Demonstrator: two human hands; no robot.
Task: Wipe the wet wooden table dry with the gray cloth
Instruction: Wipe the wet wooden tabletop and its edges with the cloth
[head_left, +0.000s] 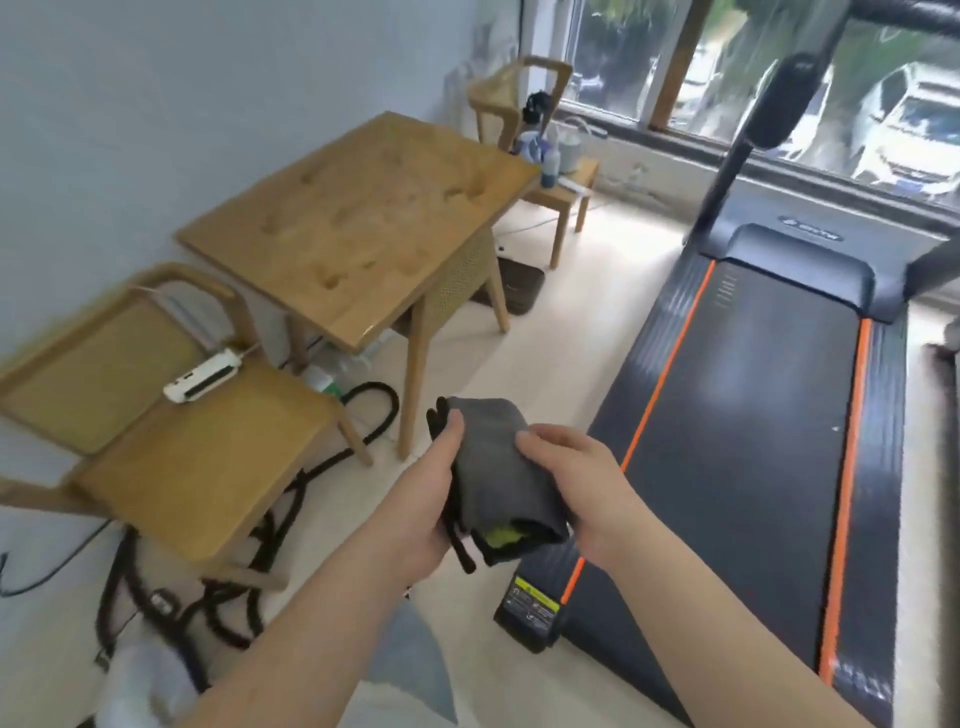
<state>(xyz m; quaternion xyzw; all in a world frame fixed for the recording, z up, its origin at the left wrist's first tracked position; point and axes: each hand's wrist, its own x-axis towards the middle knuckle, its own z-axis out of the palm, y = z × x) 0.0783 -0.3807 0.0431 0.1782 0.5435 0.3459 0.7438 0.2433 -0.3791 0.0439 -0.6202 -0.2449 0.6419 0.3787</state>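
Head view: left hand (423, 499) and right hand (576, 478) both grip folded gray cloth (493, 467), held mid-air, well apart from wooden table (358, 218).

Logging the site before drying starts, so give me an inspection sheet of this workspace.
Surface: light wooden square table, water puddles scattered across top.
Job's things: folded gray cloth, held off the table, above floor.
Clutter: white oblong device on near wooden chair; bottles on far chair.
Hands: left hand and right hand both grip the cloth.
Cables: thick black cords coiled on floor under near chair.
Surroundings: black treadmill with orange stripes, window behind.
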